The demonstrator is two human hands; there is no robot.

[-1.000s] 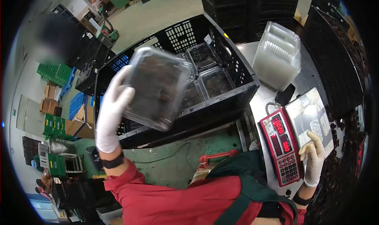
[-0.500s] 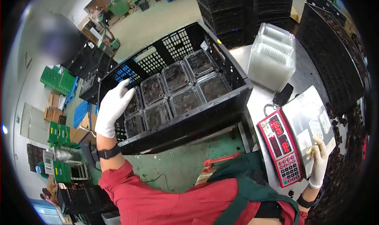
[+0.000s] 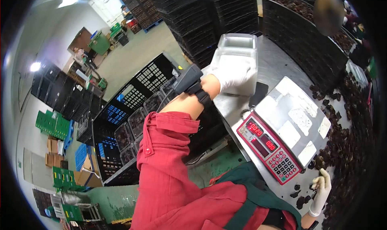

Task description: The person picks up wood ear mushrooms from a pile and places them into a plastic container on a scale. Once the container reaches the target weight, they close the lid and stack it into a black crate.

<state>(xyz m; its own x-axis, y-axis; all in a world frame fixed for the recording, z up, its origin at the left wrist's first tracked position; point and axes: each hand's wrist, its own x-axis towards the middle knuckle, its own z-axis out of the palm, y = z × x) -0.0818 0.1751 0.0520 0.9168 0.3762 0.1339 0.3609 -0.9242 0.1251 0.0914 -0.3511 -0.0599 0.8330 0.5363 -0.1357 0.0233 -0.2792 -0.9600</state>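
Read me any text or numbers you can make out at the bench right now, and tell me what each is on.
"0020": upper red display on the scale.
"000": lower red display, likely; digits are small.
Keypad markings: too small to read.
Black crate and clear tray stack: no legible text.

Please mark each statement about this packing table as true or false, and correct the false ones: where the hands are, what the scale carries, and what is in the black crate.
1. The left hand is on the stack of clear trays. True.
2. A filled tray stands on the scale. False: its platform is bare.
3. The black crate holds clear lidded boxes with dark contents. True.
4. The right hand presses the scale's keypad. False: it rests beside the scale, at the table's near edge, among loose dark pieces.
5. Both hands wear white gloves. True.
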